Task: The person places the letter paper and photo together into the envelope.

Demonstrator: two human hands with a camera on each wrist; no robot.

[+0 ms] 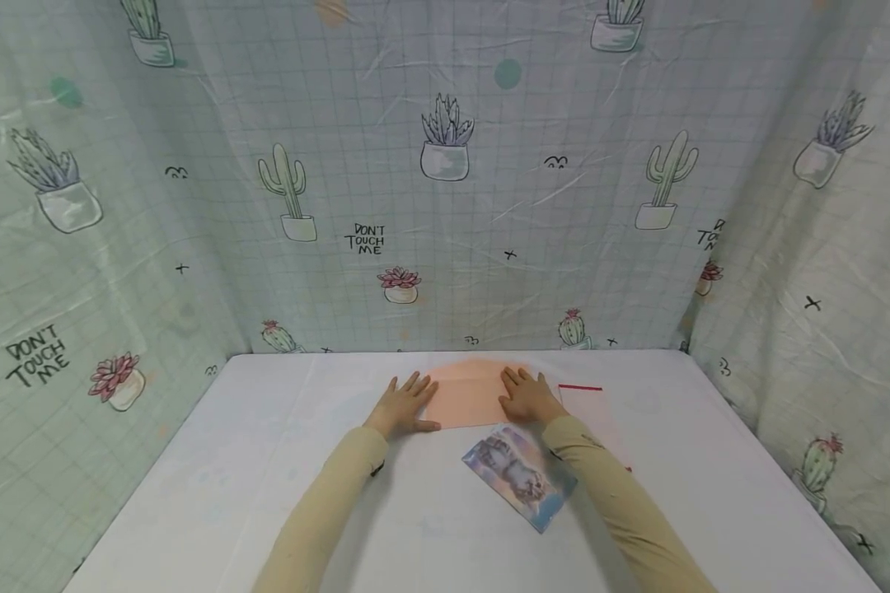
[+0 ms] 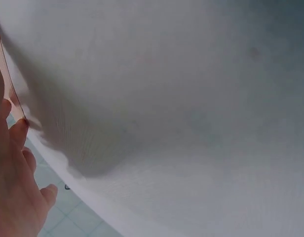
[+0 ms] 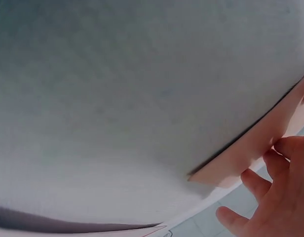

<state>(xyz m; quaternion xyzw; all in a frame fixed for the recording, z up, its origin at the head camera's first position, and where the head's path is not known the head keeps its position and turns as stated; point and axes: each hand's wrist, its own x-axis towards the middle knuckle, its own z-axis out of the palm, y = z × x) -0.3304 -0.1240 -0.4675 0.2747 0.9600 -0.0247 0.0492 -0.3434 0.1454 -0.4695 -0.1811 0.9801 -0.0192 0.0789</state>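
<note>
A flat peach-coloured paper piece (image 1: 463,403), with a crease across it and a rounded far part like an envelope's flap, lies near the table's far edge. On its left edge rests my left hand (image 1: 404,405), fingers spread and thumb at the near corner. My right hand (image 1: 528,398) lies on the right edge with its fingers spread as well. The right wrist view shows those fingertips (image 3: 248,175) touching the peach paper (image 3: 241,160). In the left wrist view, the left hand (image 2: 19,182) has fingertips right at the paper's edge.
A shiny pastel packet (image 1: 522,476) with a grey animal picture lies in front of the paper, beside my right forearm. Right of my right hand is a pale sheet (image 1: 593,412) with a red strip (image 1: 581,387). Cactus-print curtains (image 1: 445,214) surround the white table (image 1: 267,461).
</note>
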